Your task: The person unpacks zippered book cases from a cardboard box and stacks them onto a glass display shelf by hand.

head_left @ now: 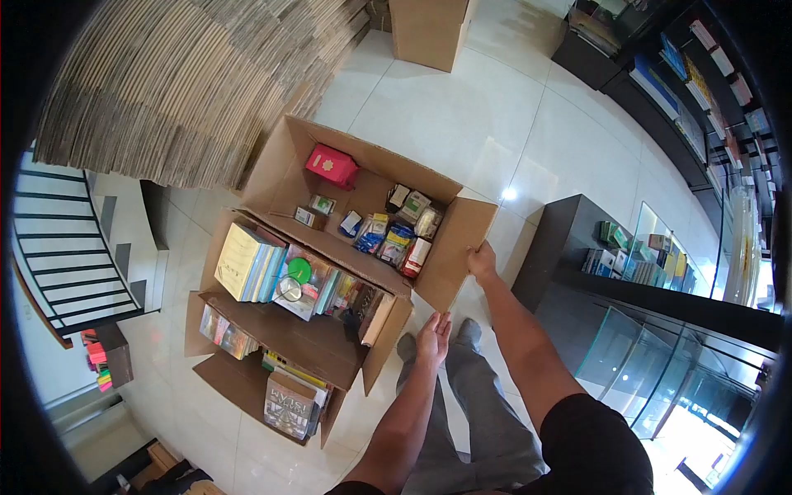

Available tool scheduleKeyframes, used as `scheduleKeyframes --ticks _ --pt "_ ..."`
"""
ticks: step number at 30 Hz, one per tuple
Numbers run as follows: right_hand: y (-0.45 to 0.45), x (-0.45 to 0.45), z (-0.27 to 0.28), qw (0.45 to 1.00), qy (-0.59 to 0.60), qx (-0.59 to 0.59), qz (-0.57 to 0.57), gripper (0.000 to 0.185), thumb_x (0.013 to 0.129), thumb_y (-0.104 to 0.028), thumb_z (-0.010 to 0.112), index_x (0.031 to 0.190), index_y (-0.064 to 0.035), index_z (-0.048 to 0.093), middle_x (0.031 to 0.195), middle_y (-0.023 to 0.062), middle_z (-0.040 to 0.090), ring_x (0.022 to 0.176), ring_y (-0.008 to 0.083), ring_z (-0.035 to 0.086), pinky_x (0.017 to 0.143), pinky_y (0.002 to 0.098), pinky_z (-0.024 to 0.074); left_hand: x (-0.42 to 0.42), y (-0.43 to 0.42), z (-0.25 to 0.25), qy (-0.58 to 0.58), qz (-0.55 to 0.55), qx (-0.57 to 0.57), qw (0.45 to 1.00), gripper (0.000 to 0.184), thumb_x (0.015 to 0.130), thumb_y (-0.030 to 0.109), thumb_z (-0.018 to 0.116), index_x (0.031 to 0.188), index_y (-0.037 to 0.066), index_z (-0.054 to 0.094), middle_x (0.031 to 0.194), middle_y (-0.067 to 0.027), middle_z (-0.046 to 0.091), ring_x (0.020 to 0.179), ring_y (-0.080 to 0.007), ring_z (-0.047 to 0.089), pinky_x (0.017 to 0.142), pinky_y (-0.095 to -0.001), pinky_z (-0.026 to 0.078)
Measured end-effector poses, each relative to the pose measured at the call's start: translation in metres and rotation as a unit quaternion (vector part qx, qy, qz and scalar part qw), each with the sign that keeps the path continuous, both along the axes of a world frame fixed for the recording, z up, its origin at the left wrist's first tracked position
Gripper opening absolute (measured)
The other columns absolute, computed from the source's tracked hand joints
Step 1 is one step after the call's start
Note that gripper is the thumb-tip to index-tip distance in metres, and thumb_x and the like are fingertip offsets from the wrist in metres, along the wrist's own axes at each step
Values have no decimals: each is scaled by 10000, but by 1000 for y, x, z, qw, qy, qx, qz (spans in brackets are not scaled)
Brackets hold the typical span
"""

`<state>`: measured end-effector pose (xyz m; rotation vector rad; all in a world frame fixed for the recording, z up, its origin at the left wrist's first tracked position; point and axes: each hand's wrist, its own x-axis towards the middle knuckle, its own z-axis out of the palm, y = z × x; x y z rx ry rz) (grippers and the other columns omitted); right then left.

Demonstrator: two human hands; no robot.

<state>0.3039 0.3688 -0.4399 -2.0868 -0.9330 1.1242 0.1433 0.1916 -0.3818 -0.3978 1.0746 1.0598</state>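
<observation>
The nearest cardboard box point(363, 173) stands with its top open. Inside it are a pink box point(332, 165), several small colourful packets point(398, 239) and small cartons point(310, 217). My right hand point(483, 261) grips the outer edge of the box's side flap point(455, 252), thumb on its face. My left hand point(432, 337) is just below the flap's lower corner, palm turned up and fingers stretched out; whether it touches the cardboard I cannot tell.
Beside it are a box of upright books point(243, 262) with a green round item point(299, 270) and another box with books point(290, 404). Stacked flat cardboard point(181, 91) rises behind. A dark glass-fronted cabinet point(551, 256) stands right; a stair railing point(66, 239) is left.
</observation>
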Motion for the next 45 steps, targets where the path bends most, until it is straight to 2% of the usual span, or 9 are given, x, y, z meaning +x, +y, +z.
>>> scheduleKeyframes --ticks 4,7,15,23,26,29,32,38,45 --pt "-17 21 -6 1000 9 -5 5 230 942 -129 554 1124 10 534 866 134 634 592 199 623 438 348 506 -2 -4 16 6 -121 -2 993 439 950 319 630 1240 8 520 1222 -136 612 1156 -254 602 989 -380 474" --pt "-34 40 40 994 63 -74 -55 291 896 -156 607 1122 25 578 988 198 678 844 329 685 733 431 533 -21 6 30 -6 -253 7 968 410 943 332 641 1184 7 579 1148 -150 658 1091 -276 646 957 -394 501" --pt "-121 123 52 995 -9 -36 -91 325 880 -131 535 1184 -25 573 987 178 684 833 299 690 662 389 549 -85 53 40 179 -230 64 954 356 934 310 655 1098 -2 601 982 -125 662 877 -270 698 812 -387 569" --pt "-139 151 61 989 -71 -106 -79 381 865 -117 570 1230 -43 488 1066 206 642 924 310 691 605 415 609 -60 85 8 398 -328 85 853 325 845 180 719 1043 -23 560 801 -111 686 661 -222 681 651 -351 559" --pt "-93 146 111 983 28 -105 -151 546 839 -105 653 1305 -72 371 1169 230 572 925 354 676 607 425 634 -66 69 -56 612 -356 147 691 384 789 154 748 1031 -57 538 830 -165 682 751 -320 687 698 -389 553" --pt "-54 156 129 992 -51 -4 -116 667 805 -99 726 1356 -110 350 1201 226 549 937 376 666 701 453 623 -33 78 28 631 -325 112 695 407 765 135 744 1033 -73 519 958 -242 659 912 -402 652 793 -433 528" --pt "-23 169 117 907 -364 189 97 643 816 -101 713 1370 -130 389 1226 224 552 966 409 647 820 472 566 -19 79 40 668 -341 98 654 402 762 85 711 1069 -82 511 1055 -280 614 1003 -428 605 877 -471 488" --pt "-2 179 86 944 -253 -56 205 199 923 -216 581 1061 -73 588 1061 239 612 993 449 582 816 516 475 3 92 39 686 -301 139 648 445 740 11 667 1138 -99 503 1069 -294 581 1048 -473 549 939 -503 428" --pt "-47 168 69 942 -286 6 177 138 912 -140 551 1040 -88 561 968 207 611 944 431 612 790 525 505 -10 97 34 689 -336 139 627 379 742 -3 652 1094 -81 536 1063 -293 582 1039 -471 551 925 -498 435"
